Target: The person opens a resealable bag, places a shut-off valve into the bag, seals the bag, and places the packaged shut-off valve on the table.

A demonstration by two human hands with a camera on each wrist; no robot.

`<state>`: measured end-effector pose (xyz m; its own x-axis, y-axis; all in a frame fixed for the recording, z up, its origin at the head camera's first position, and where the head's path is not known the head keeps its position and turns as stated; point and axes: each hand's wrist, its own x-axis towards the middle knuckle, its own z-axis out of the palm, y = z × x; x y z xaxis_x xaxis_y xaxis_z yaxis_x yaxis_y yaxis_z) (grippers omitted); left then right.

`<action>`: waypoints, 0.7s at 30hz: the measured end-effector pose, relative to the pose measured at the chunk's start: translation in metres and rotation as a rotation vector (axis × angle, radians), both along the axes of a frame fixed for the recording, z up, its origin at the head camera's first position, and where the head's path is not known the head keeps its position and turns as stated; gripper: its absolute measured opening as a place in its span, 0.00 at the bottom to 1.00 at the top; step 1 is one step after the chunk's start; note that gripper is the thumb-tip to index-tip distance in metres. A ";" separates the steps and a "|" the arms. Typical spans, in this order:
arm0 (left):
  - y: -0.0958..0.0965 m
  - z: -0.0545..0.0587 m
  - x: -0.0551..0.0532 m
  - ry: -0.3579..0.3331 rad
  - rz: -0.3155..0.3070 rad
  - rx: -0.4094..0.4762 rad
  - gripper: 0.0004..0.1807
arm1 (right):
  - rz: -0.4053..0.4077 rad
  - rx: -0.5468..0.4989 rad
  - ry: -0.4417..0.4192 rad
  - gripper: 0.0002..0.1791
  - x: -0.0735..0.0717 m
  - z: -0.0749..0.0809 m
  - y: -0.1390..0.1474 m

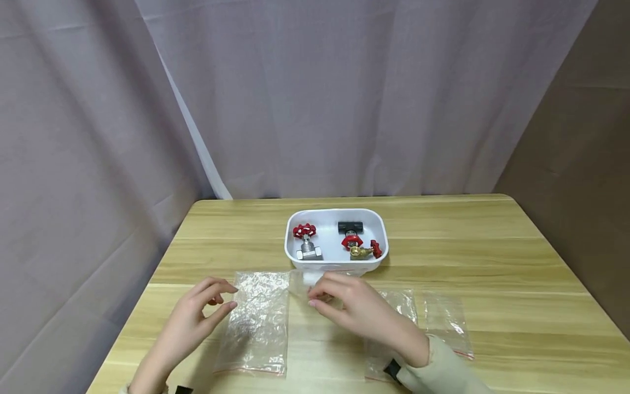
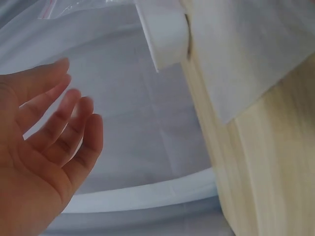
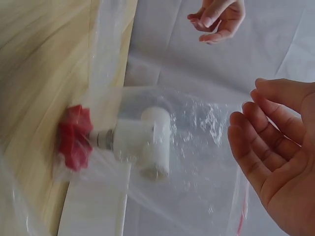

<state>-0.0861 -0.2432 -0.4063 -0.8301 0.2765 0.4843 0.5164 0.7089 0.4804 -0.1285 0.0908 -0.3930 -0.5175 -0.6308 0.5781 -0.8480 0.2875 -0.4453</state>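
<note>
A clear zip bag [image 3: 202,142] stands upright between my hands with a white valve [image 3: 135,140] inside it. The valve's red handwheel [image 3: 75,140] is down near the tabletop. My right hand [image 1: 349,306] is beside the bag's top edge, its fingers loosely bent and nothing gripped; the head view shows its fingers overlapping the bag. To the left, my left hand [image 1: 199,312] hovers with thumb and fingers apart, holding nothing. It is nearest a flat clear zip bag [image 1: 261,328] on the table.
Behind the bags stands a white tray [image 1: 290,246] holding a steel valve [image 1: 308,249], a black valve [image 1: 350,227] and a brass valve [image 1: 359,252], all with red handwheels. Two more flat bags, a nearer one [image 1: 401,303] and a farther one [image 1: 445,320], lie on the right. Grey curtains [image 1: 315,109] surround the table.
</note>
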 end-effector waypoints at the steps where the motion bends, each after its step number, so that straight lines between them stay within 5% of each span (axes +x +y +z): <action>1: -0.001 -0.001 0.002 -0.008 -0.003 -0.011 0.19 | -0.005 0.021 0.002 0.06 0.000 -0.001 -0.003; 7: -0.007 -0.014 0.017 -0.098 -0.048 -0.066 0.19 | -0.002 0.173 -0.026 0.08 0.000 -0.012 -0.021; 14: -0.013 -0.036 0.028 -0.221 -0.192 -0.185 0.16 | 0.040 0.392 -0.039 0.08 0.003 -0.036 -0.041; 21: -0.013 -0.051 0.031 -0.375 -0.163 -0.225 0.17 | 0.160 0.533 0.058 0.09 0.007 -0.050 -0.055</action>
